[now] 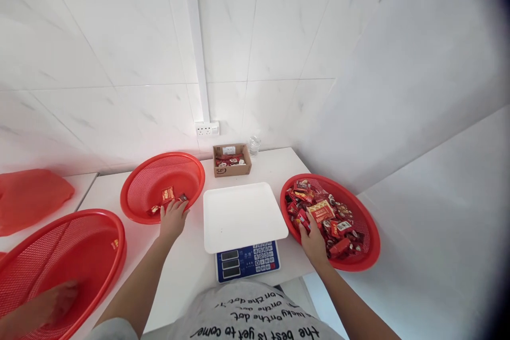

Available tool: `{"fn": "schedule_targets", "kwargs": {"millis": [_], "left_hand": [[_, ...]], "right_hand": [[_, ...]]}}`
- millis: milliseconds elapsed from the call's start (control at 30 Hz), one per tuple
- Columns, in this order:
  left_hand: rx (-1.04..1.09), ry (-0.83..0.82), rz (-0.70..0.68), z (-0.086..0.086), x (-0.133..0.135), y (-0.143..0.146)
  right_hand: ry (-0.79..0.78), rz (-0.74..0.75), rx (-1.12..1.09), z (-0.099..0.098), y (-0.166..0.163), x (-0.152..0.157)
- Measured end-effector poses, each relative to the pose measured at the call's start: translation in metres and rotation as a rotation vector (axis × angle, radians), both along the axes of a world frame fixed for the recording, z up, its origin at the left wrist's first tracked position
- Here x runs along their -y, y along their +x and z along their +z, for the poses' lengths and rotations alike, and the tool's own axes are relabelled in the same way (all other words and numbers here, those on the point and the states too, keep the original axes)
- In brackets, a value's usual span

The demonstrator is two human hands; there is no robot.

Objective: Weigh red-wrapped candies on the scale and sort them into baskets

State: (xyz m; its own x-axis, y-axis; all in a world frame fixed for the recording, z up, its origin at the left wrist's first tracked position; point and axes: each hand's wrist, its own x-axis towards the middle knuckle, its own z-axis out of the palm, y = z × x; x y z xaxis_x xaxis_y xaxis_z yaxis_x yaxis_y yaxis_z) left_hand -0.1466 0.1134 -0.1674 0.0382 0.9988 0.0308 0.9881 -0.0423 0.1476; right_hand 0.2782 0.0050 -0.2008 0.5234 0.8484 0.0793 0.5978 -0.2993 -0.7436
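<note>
My left hand (172,218) reaches over the near rim of a red mesh basket (137,183). Its fingertips touch a few wrapped sweets (168,194) lying in the basket's bottom; whether it grips one I cannot tell. My right hand (313,239) rests inside a second red basket (368,223) on the right, which is heaped with several red wrapped sweets (321,210). Its fingers lie on the sweets at the basket's near left side. Between the two baskets stands a digital scale (247,261) with a bare white pan (243,215).
A small cardboard box (232,159) with sweets and a clear glass (254,144) stand at the back by a wall socket (207,128). Another person's hand (56,300) rests in a third red basket (99,228) at the lower left. A red bag (27,196) lies at the far left.
</note>
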Motion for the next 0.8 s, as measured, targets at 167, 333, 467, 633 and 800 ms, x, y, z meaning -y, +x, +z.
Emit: {"fn": "schedule_targets", "kwargs": {"millis": [167,333,467,633,800], "left_hand": [[0.016,0.087,0.125,0.0,0.001,-0.014],[0.114,0.232,0.039,-0.011,0.011,0.005],[0.179,0.224,-0.11,-0.013,0.025,0.044],[0.201,0.086,-0.422,-0.007,0.05,0.095],[0.207,-0.052,-0.749,0.0,0.056,0.132]], "right_hand": [[0.209,0.005,0.042,0.021,-0.009,-0.005],[0.164,0.175,-0.194,0.048,-0.048,-0.025],[0.023,0.403,-0.427,0.052,-0.077,-0.039],[-0.011,0.386,-0.177,0.041,-0.065,-0.032],[-0.073,0.343,0.108,0.029,-0.038,-0.001]]}}
